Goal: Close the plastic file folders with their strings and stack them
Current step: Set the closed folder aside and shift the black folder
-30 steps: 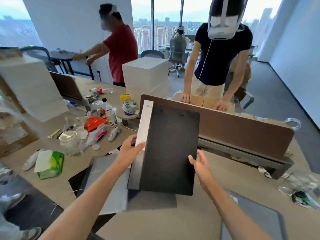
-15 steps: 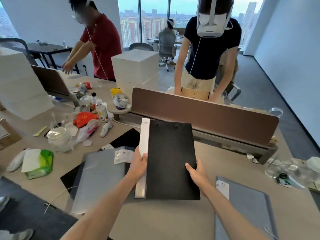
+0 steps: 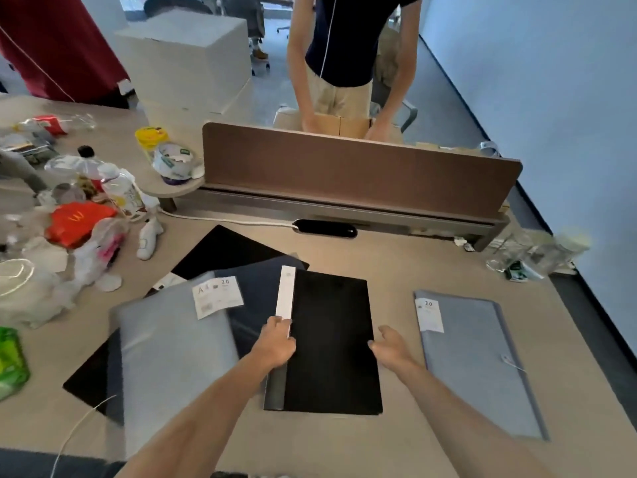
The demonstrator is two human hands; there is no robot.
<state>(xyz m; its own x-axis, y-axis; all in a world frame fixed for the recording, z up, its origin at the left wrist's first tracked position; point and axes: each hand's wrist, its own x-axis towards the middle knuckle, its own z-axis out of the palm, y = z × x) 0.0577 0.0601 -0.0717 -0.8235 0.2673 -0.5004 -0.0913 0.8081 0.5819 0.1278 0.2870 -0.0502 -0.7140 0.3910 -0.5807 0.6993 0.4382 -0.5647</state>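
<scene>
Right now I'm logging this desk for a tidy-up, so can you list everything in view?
black folder: 1, black with white spine strip, desk centre, under both hands
grey folders: 2, grey-blue, one left, one right with a string tie
dark folders: at least 2, black and navy, partly buried left of centre
desk divider: 1, brown, far edge
white box: 1, far left
litter pile: several, red carton, bottles, bags, left
clear plastic items: blurred, right edge
other people: 2, beyond the desk
left hand: on folder's spine
right hand: at folder's right edge
</scene>
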